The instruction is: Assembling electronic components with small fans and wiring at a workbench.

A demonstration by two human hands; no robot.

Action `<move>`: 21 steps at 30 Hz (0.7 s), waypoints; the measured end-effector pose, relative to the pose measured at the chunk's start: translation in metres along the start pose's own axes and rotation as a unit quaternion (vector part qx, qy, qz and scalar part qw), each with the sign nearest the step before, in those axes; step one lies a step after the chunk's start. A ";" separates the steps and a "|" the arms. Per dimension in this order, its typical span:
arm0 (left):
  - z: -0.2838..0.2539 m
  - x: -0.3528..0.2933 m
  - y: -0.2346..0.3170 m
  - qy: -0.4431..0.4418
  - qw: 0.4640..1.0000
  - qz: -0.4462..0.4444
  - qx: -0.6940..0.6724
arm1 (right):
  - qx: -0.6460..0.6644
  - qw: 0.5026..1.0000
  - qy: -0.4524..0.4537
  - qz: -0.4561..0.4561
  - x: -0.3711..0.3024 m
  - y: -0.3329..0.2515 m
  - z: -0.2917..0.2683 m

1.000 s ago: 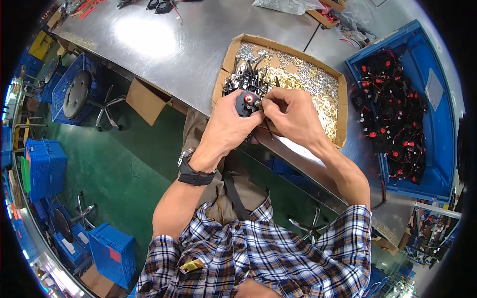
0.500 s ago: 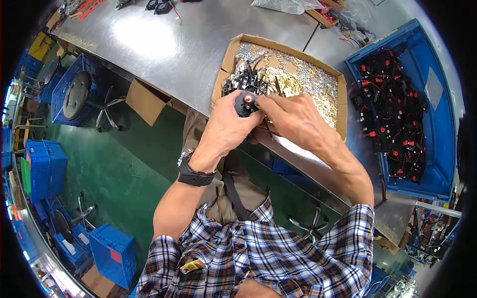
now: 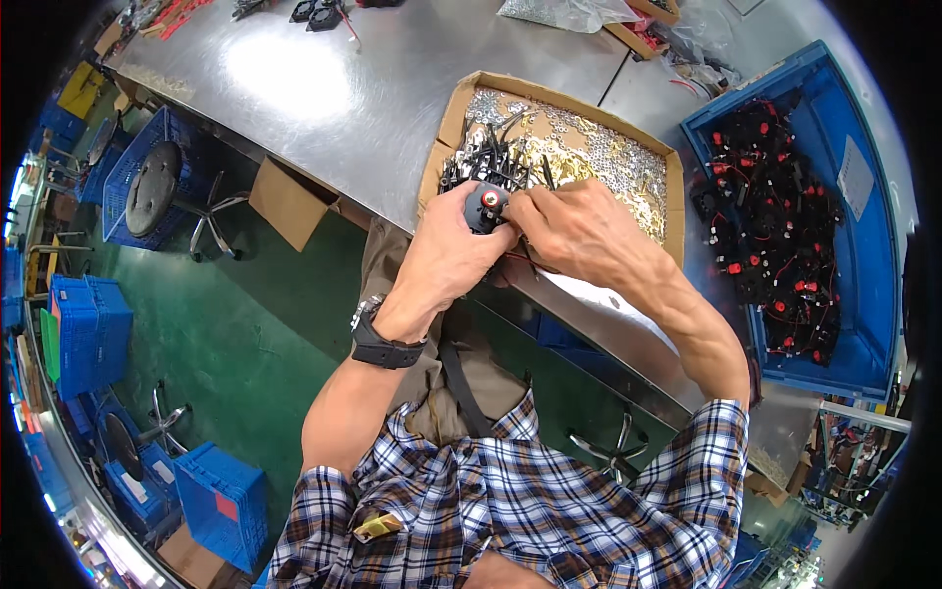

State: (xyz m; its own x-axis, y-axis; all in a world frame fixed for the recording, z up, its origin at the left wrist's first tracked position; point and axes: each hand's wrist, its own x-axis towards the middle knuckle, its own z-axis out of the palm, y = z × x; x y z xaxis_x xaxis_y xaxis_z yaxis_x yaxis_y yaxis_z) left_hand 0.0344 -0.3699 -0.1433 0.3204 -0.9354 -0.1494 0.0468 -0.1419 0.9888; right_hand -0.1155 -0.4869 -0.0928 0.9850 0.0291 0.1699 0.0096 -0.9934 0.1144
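Note:
A small black housing with a round red-ringed fitting (image 3: 491, 199) on its face is gripped between the thumb and fingers of my left hand (image 3: 446, 245). Close against its right side, my right hand (image 3: 569, 224) has its fingertips pinched together; whatever lies between them is hidden. A thin dark red wire shows below the fingers. Both hands are over the near edge of a shallow cardboard tray (image 3: 453, 116). Inside the tray lie black slender parts (image 3: 491, 157), gold metal pieces (image 3: 559, 157) and small silver hardware (image 3: 623, 147).
To the right a blue bin (image 3: 873, 304) holds many black parts with red fittings and wires. The tray rests on a metal table (image 3: 392, 128). A clear bag (image 3: 569, 12) lies at the back. Left on the green floor stand an open cardboard box (image 3: 285, 204), stools and blue crates (image 3: 93, 329).
My right forearm and elbow have swung slightly outward to the right, and the right fingers have shifted a little at the housing. My left hand stays nearly still, holding the housing.

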 end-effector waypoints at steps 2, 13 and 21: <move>0.000 -0.001 0.001 -0.002 1.000 -0.009 -0.009 | 0.003 1.000 -0.005 0.015 0.002 -0.001 -0.001; -0.003 -0.005 0.014 -0.051 0.992 -0.078 -0.087 | 0.038 0.994 -0.027 0.101 -0.011 0.004 -0.001; -0.002 -0.003 0.007 -0.039 0.996 -0.031 -0.070 | 0.126 0.986 -0.004 0.113 -0.005 0.001 -0.023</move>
State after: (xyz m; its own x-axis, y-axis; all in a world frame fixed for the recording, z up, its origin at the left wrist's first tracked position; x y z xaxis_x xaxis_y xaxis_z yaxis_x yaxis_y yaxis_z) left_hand 0.0358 -0.3674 -0.1357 0.2389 -0.9491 -0.2052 0.1973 -0.1595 0.9673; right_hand -0.1242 -0.4858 -0.0711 0.9681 -0.1967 0.1551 -0.1696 -0.9704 -0.1721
